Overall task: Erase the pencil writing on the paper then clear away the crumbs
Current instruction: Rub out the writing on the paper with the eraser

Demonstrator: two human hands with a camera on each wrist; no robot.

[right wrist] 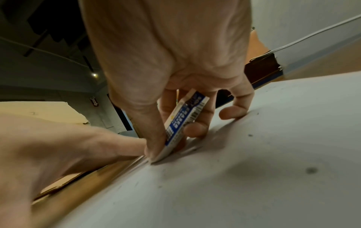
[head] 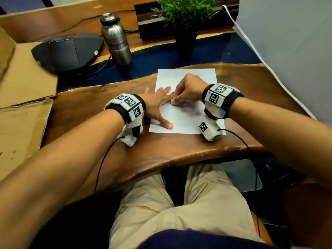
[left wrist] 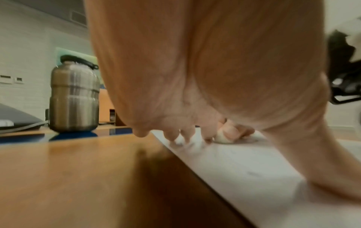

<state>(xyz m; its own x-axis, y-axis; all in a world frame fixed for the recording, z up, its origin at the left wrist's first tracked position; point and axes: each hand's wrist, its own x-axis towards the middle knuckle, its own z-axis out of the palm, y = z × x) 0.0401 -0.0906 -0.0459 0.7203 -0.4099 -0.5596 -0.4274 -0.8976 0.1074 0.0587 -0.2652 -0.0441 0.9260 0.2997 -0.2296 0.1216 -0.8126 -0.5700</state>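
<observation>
A white sheet of paper [head: 186, 119] lies on the wooden desk [head: 125, 155]. My left hand [head: 158, 103] lies flat with spread straight fingers on the sheet's left edge, thumb near the lower left corner. My right hand [head: 186, 90] pinches a white eraser [right wrist: 181, 123] in a blue-and-white sleeve between thumb and fingers, its tip pressed on the paper just beside my left fingertips. In the left wrist view the eraser [left wrist: 222, 138] shows beyond my left hand [left wrist: 187, 134]. Small dark crumbs [right wrist: 250, 135] dot the paper [right wrist: 254, 185] near my right hand [right wrist: 168, 135]. Any pencil writing is too faint to make out.
A steel bottle [head: 116, 40] stands at the back left beside a dark grey device [head: 66, 51]. A potted plant [head: 185, 24] stands behind the paper. Cardboard sheets [head: 23, 97] lie at the left. A white panel [head: 291, 51] rises at the right.
</observation>
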